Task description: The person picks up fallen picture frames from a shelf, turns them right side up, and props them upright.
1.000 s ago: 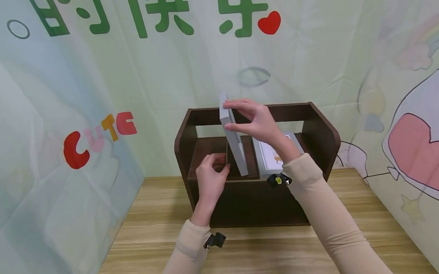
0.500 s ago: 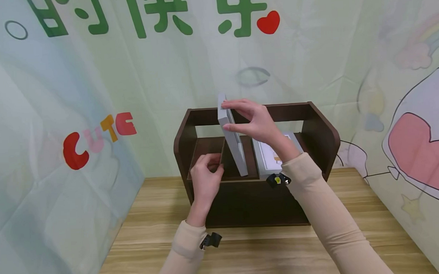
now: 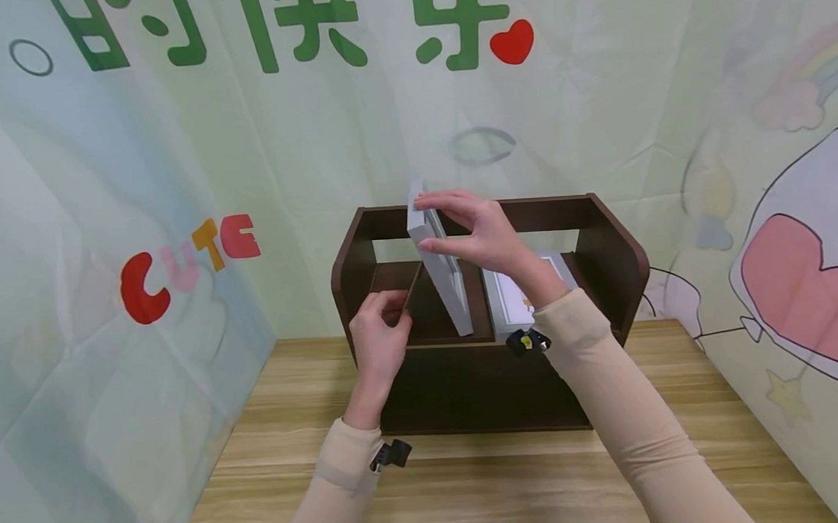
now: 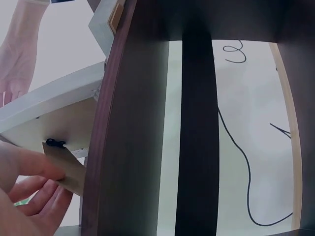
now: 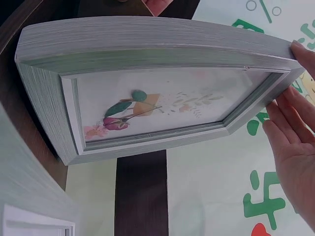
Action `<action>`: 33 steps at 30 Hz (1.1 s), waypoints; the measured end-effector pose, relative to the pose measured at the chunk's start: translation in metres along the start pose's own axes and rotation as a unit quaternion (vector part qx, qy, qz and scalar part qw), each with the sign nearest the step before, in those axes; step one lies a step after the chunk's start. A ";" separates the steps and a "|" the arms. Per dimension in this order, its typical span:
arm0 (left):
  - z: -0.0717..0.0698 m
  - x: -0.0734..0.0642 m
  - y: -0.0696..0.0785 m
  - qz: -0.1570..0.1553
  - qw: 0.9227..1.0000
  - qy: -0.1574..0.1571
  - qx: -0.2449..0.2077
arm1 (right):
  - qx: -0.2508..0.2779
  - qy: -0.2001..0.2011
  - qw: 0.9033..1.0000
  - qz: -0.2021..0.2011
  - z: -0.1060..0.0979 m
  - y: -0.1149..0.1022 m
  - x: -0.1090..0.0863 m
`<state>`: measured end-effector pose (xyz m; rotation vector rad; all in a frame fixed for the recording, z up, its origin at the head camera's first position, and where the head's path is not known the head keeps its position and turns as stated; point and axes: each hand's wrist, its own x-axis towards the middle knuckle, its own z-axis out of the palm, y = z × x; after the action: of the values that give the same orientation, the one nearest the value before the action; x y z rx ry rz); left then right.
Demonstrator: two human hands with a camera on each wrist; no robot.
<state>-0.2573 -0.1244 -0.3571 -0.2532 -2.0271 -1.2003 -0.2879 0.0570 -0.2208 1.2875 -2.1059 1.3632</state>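
Note:
A pale grey picture frame [image 3: 442, 268] stands tilted in the dark brown desktop shelf [image 3: 488, 387], its top leaning left. My right hand [image 3: 484, 231] grips its upper end between thumb and fingers. Behind its glass, the right wrist view shows a dried rose [image 5: 117, 123] and printed flowers. My left hand [image 3: 380, 333] pinches the brown stand flap [image 4: 71, 172] at the frame's back, the flap angled away from the backing. A small black piece [image 4: 55, 143] sits by the flap's edge in the left wrist view.
A second grey-white frame [image 3: 494, 305] lies in the shelf's right part, partly behind my right wrist. High side panels [image 3: 619, 264] and a back rail bound the shelf, which stands on a wood-grain table [image 3: 499, 484]. Printed fabric [image 3: 302, 157] hangs behind.
My left hand has moved left, swinging the stand flap farther out from the frame's back. The frame's top has tipped slightly left, with my right hand keeping its grip.

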 end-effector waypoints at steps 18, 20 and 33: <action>-0.003 0.001 -0.004 0.000 0.997 0.055 0.056 | -0.120 -0.022 0.991 -0.057 0.010 0.035 0.015; -0.004 0.001 -0.004 0.002 0.996 0.061 0.064 | -0.123 -0.022 0.990 -0.061 0.011 0.036 0.016; -0.006 -0.001 -0.009 0.001 0.991 0.086 0.100 | -0.144 -0.028 0.987 -0.067 0.014 0.036 0.017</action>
<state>-0.2578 -0.1338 -0.3621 -0.0518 -1.9767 -0.9739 -0.3239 0.0411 -0.2366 1.3280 -2.1157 0.9368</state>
